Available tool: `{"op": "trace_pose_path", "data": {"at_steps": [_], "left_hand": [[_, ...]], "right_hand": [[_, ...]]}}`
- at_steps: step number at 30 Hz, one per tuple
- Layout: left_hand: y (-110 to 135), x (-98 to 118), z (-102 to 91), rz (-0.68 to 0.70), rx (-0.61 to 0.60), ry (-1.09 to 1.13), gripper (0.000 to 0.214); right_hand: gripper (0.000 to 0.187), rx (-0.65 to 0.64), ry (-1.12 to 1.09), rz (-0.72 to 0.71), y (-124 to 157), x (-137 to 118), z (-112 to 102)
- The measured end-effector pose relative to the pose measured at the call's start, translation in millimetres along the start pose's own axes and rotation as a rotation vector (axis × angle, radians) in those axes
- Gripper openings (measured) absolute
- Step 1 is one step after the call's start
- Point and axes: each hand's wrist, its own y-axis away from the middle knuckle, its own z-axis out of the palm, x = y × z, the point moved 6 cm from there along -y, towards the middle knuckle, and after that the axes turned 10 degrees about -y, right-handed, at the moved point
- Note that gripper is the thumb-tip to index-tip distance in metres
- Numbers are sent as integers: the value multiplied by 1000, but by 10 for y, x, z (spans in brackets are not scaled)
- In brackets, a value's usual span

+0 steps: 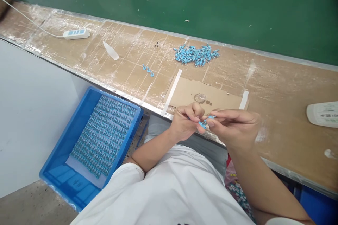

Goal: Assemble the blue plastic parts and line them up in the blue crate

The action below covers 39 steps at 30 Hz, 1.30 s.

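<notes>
- what's worn on top?
- a white shirt (171,186), loose, with soft creases running across the front.
- and the sleeves?
- short and white as well. the left sleeve (132,173) has a wide hem, and just an edge of the right sleeve (278,222) shows.
- any print?
- a small dark marking (182,224), too cut off to read.
- lower down?
- light grey trousers (158,128).
- the hands?
- left hand (186,121) and right hand (235,126) are both bare.

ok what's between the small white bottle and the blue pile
In the head view: a few dark bits and, lower in the picture, three blue pieces.
</notes>
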Motion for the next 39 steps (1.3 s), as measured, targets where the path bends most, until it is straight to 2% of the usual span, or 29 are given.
{"op": "trace_pose_path", "data": {"at_steps": [3,8,13,20,25,28,33,39], "left_hand": [[-6,9,1,29,-21,-3,51],[-51,37,-45,99,-18,-158,38],[-63,176,-40,239,-74,-265,25],[-14,384,16,494,-208,-423,24],[20,486,29,654,-185,-559,27],[49,546,76,726,-210,-647,28],[83,577,128,758,-275,-721,26],[108,565,107,829,-255,-727,25]], "right_hand": [[19,0,28,-3,-14,4,-30],[24,19,104,17,-47,41,-149],[28,-53,79,20,-88,8,-175],[22,-49,151,53,-120,-69,-183],[22,-18,246,157,-131,-192,-122],[23,16,273,234,-129,-240,-109],[29,-21,268,293,-128,-239,-83],[25,-55,207,330,-105,-185,-44]]}}
